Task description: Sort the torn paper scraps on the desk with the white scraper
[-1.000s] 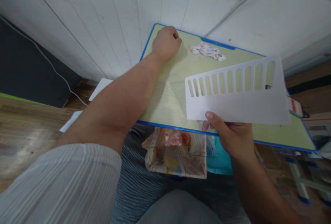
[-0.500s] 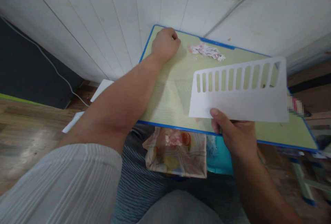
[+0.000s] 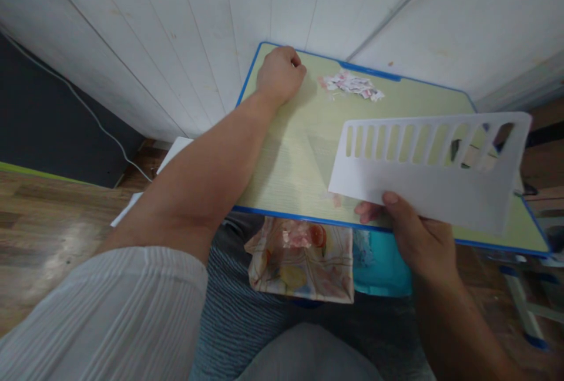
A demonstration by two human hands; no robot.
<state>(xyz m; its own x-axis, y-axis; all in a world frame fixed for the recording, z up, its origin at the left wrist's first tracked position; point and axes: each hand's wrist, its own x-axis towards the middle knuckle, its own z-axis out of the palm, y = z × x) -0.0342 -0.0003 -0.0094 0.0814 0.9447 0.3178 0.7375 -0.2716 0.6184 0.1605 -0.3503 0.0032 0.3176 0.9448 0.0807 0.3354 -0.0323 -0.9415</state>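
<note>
In my right hand (image 3: 423,240) is a white plastic panel (image 3: 423,187) with a row of long slots along its upper part. The thumb lies on its near face and the other fingers go behind it. The panel is tilted above the right half of a pale yellow table (image 3: 286,169) with blue edging. My left hand (image 3: 281,73) rests curled at the table's far left corner, with a small gap showing inside the curl and nothing visible in it. To its right lies a heap of small white and pinkish scraps (image 3: 355,86).
A patterned fabric bag (image 3: 304,269) and a turquoise packet (image 3: 383,269) are below the table's near edge, by my lap. White wall panelling (image 3: 198,29) stands behind the table. Partly hidden objects show behind the panel at right. A cable (image 3: 94,117) hangs at left.
My right hand has moved the panel to the right and slightly lower, and its tilt has changed. My left hand has stayed in place.
</note>
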